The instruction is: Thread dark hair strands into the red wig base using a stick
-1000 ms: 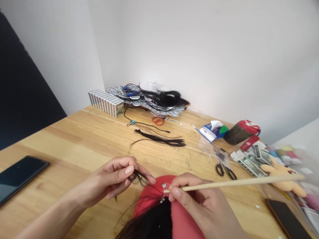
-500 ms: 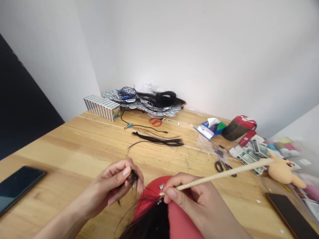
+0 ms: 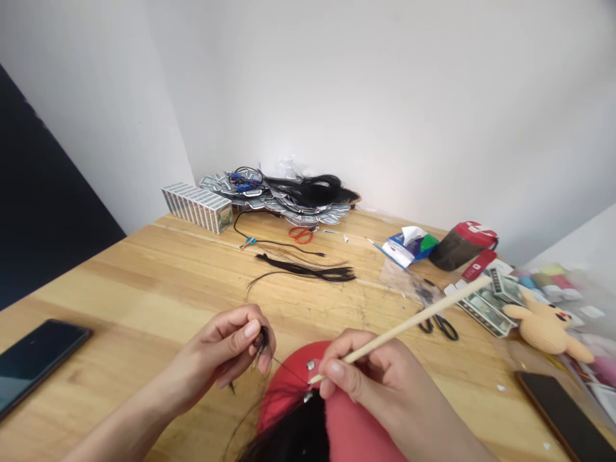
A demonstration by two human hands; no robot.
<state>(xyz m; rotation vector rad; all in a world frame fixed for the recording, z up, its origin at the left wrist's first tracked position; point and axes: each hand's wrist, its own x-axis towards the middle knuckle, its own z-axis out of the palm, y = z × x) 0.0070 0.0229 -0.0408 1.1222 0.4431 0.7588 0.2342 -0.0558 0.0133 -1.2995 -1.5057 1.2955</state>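
My left hand (image 3: 235,346) pinches a small tuft of dark hair (image 3: 261,338) between thumb and fingers. From it a thin strand stretches right to the red rounded form (image 3: 289,372) in front of me. A pale wooden stick (image 3: 414,325), held like a pen, is in my right hand (image 3: 360,378); its thin tip touches or nearly touches the red form where the strand ends. Black hair (image 3: 293,430) covers the near part of that form. Two small shiny pins (image 3: 310,365) sit close to the stick's tip.
A bundle of black hair (image 3: 308,269) lies mid-table. Black scissors (image 3: 437,324), a plush toy (image 3: 546,324) and a phone (image 3: 563,410) are on the right, another phone (image 3: 38,359) at left. Small boxes (image 3: 197,208) and red-handled scissors (image 3: 301,235) stand farther back.
The stick's far end has swung left and up, tilting it more steeply while its tip stays near the same spot. My left hand has barely shifted.
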